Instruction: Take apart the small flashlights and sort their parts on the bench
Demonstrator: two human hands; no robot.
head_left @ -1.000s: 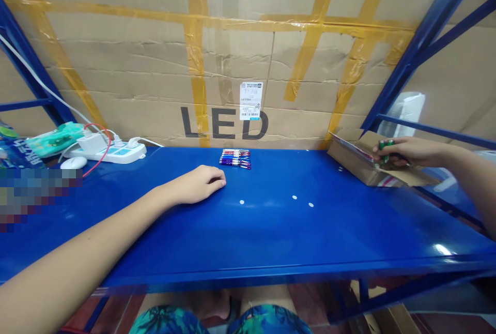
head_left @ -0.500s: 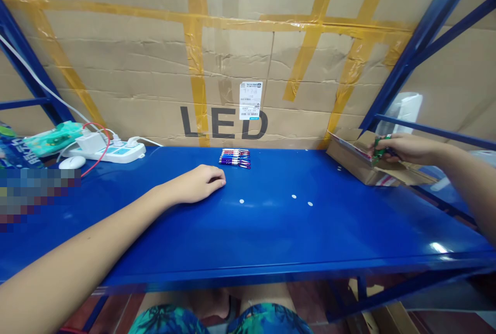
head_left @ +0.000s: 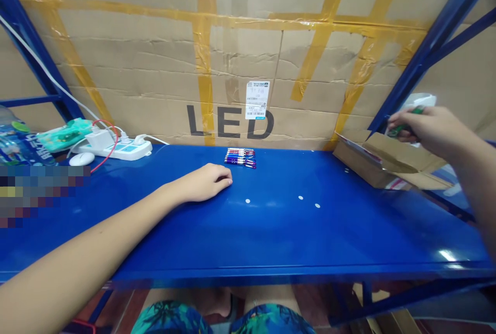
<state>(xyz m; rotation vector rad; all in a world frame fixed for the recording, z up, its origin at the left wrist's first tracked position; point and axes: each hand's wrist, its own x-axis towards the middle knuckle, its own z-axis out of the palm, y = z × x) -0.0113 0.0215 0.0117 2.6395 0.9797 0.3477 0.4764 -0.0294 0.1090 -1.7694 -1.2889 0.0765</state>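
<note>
**Held item.** A slim green cylinder (head_left: 405, 127) with a silver section is gripped in the right hand (head_left: 424, 130). Its exact kind is too small to tell. Its long axis runs diagonally, from lower left to upper right, and its lower end projects beyond the fingertips toward the left. The item is held above the right end of the work surface, over an open corrugated cardboard box (head_left: 391, 161). Contact between the item and the box is not visible.

**Right hand.** The fingers (head_left: 399, 123) are closed around the cylinder. The hand is raised clear of the box's flaps. A thin printed sheet (head_left: 358, 150) lies along the box's left top edge.

**Left hand.** The left hand (head_left: 207, 183) rests palm down on the blue steel shelf (head_left: 310, 230). Its fingers are loosely curled and hold nothing. It is the nearer hand to a tight row of slim metal cylinders (head_left: 240, 158), coloured blue, red and purple, which lie side by side just beyond the fingertips. Their long axes run approximately parallel to the rear edge of the shelf.

**Surroundings.** A white power strip (head_left: 120, 149) with a plugged-in adapter, a white computer mouse (head_left: 82, 158), a green wet-wipe packet (head_left: 65, 135) and a plastic bottle (head_left: 11, 137) stand at the far left of the shelf. Behind the shelf stands a taped carton (head_left: 232, 65) printed "LED", with a barcode label (head_left: 258, 100) above the lettering.
</note>
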